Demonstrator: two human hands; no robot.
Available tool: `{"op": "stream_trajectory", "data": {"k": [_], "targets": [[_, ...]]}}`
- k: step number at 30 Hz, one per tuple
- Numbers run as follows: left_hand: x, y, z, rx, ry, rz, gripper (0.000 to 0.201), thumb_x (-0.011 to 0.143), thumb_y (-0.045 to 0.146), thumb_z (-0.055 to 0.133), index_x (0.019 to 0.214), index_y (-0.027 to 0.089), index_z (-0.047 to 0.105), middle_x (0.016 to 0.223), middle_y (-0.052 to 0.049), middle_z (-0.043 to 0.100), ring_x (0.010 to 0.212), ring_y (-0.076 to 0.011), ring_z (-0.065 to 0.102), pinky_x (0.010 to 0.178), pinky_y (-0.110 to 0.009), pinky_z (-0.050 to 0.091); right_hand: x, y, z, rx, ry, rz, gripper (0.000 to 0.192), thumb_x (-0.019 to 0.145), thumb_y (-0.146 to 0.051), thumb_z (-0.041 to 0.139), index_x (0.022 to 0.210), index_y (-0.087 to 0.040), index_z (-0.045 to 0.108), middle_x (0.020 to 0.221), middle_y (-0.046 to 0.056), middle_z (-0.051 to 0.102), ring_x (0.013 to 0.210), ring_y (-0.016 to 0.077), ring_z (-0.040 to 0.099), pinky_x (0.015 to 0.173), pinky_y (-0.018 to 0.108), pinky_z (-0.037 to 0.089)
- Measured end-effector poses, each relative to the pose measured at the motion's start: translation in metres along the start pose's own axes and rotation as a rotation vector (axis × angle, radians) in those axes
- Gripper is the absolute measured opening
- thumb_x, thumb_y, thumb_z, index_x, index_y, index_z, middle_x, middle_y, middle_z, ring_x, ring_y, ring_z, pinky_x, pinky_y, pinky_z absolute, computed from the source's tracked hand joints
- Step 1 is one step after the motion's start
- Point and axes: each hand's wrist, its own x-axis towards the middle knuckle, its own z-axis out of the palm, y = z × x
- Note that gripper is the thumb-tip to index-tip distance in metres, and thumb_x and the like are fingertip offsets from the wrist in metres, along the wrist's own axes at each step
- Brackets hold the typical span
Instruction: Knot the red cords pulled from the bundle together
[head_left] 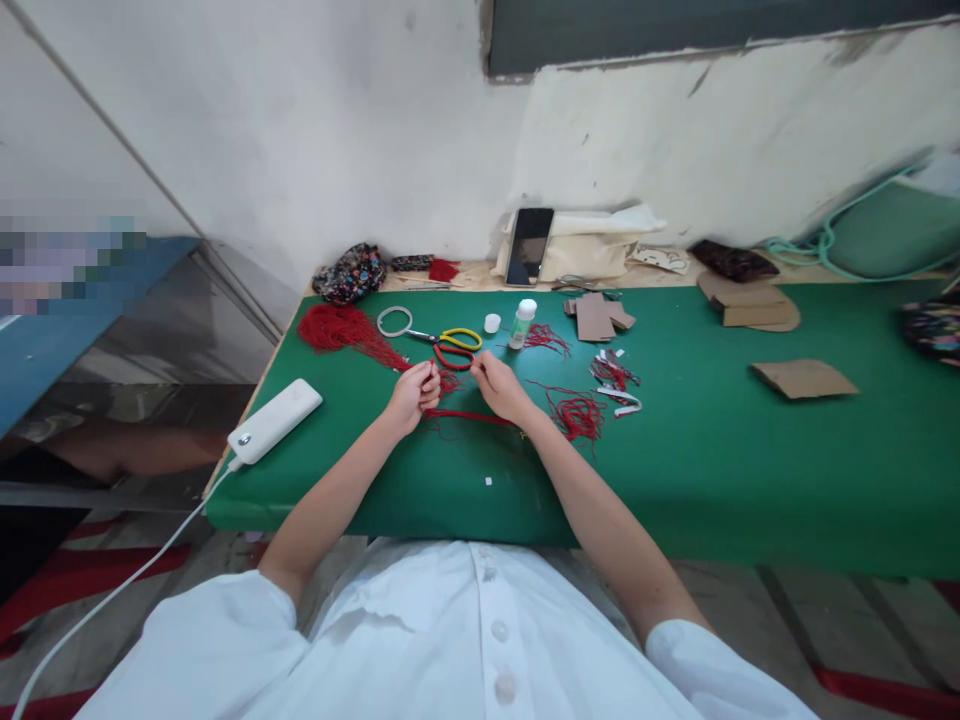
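My left hand (415, 398) is closed in a pinch over the green table top, with a bit of red thread (433, 362) showing at its fingertips. A short way to the right, my right hand (501, 386) is also pinched closed; whatever it holds is too small to make out. Between and just beyond both hands lie scissors (457, 341) with one yellow and one red handle. A bundle of red threads (337, 330) stretches from the far left toward my left hand. Below the hands runs a red cord (472, 415), partly hidden by my right wrist.
Beyond my right hand stand a glue bottle (523, 325) and its white cap (492, 323). Red thread piles (579, 415) and cardboard pieces (595, 317) lie to the right. A phone (529, 247) leans at the back. A cabled white power bank (275, 421) rests near the left edge.
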Motion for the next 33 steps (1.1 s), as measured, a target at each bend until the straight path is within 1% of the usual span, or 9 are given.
{"op": "stream_trajectory", "data": {"k": [3,6,9,15,20,22,24,29,33], "targets": [[0.001,-0.002,-0.002,0.013,-0.016,-0.003,0.022,0.089,0.024,0.053,0.072,0.017,0.042,0.050,0.010,0.027,0.034,-0.0017,0.020,0.036,-0.015,0.011,-0.002,-0.005,-0.003,0.138,0.095,0.010,0.019,0.095,-0.035,0.035,0.082,-0.022,0.039,0.070,-0.002,0.047,0.064,0.0128,0.043,0.065,0.026,0.038],[0.002,-0.004,-0.004,0.031,-0.033,0.002,0.020,0.088,0.024,0.053,0.072,0.016,0.043,0.050,0.009,0.028,0.035,-0.0018,0.020,0.036,-0.014,0.012,-0.002,-0.010,-0.005,0.265,0.181,0.019,0.027,0.097,-0.043,0.031,0.081,-0.022,0.040,0.073,-0.001,0.049,0.065,0.0115,0.045,0.066,0.025,0.039],[0.001,-0.005,-0.004,0.053,-0.039,0.007,0.020,0.087,0.024,0.054,0.072,0.016,0.043,0.050,0.009,0.029,0.035,-0.0017,0.021,0.036,-0.013,0.014,-0.002,-0.013,-0.006,0.366,0.216,0.028,0.034,0.096,-0.050,0.032,0.078,-0.022,0.041,0.073,-0.001,0.051,0.065,0.0109,0.046,0.065,0.025,0.040],[0.002,-0.006,-0.003,0.108,-0.030,0.005,0.022,0.087,0.027,0.055,0.072,0.017,0.043,0.051,0.009,0.032,0.034,-0.0015,0.022,0.036,-0.014,0.015,-0.004,-0.018,-0.003,0.438,0.168,0.054,0.038,0.093,-0.054,0.039,0.076,-0.021,0.046,0.067,-0.002,0.053,0.061,0.0103,0.048,0.063,0.024,0.041],[0.003,-0.010,-0.002,0.181,-0.007,0.036,0.021,0.087,0.028,0.054,0.072,0.016,0.044,0.061,0.004,0.050,0.033,-0.0011,0.031,0.033,-0.014,0.019,-0.006,-0.023,0.000,0.394,0.025,0.061,0.031,0.089,-0.047,0.050,0.073,-0.021,0.050,0.062,-0.003,0.056,0.056,0.0100,0.048,0.058,0.023,0.038],[0.003,-0.011,-0.001,0.202,-0.001,0.048,0.021,0.086,0.027,0.053,0.071,0.016,0.044,0.065,0.004,0.053,0.033,-0.0010,0.033,0.032,-0.015,0.021,-0.006,-0.024,0.000,0.375,-0.027,0.061,0.029,0.086,-0.045,0.055,0.070,-0.021,0.051,0.059,-0.004,0.055,0.053,0.0096,0.046,0.056,0.023,0.036],[0.002,-0.011,0.000,0.218,-0.016,0.035,0.021,0.086,0.027,0.054,0.071,0.016,0.044,0.062,0.004,0.052,0.031,-0.0015,0.032,0.032,-0.015,0.021,-0.006,-0.024,-0.001,0.367,-0.057,0.063,0.028,0.084,-0.043,0.057,0.069,-0.020,0.052,0.057,-0.004,0.055,0.052,0.0093,0.044,0.055,0.023,0.034],[-0.002,-0.010,0.005,0.244,-0.080,-0.035,0.021,0.082,0.027,0.057,0.069,0.015,0.046,0.066,0.000,0.056,0.031,-0.0025,0.034,0.031,-0.017,0.022,-0.007,-0.025,-0.003,0.425,-0.071,0.088,0.026,0.086,-0.044,0.055,0.074,-0.021,0.052,0.060,-0.004,0.059,0.051,0.0091,0.047,0.053,0.023,0.036],[-0.003,-0.008,0.007,0.247,-0.089,-0.048,0.025,0.083,0.029,0.057,0.068,0.015,0.044,0.065,0.001,0.054,0.033,-0.0024,0.034,0.032,-0.016,0.022,-0.006,-0.023,0.000,0.530,-0.006,0.135,0.031,0.083,-0.049,0.058,0.072,-0.021,0.049,0.050,-0.008,0.045,0.045,0.0073,0.035,0.046,0.022,0.027]]}}
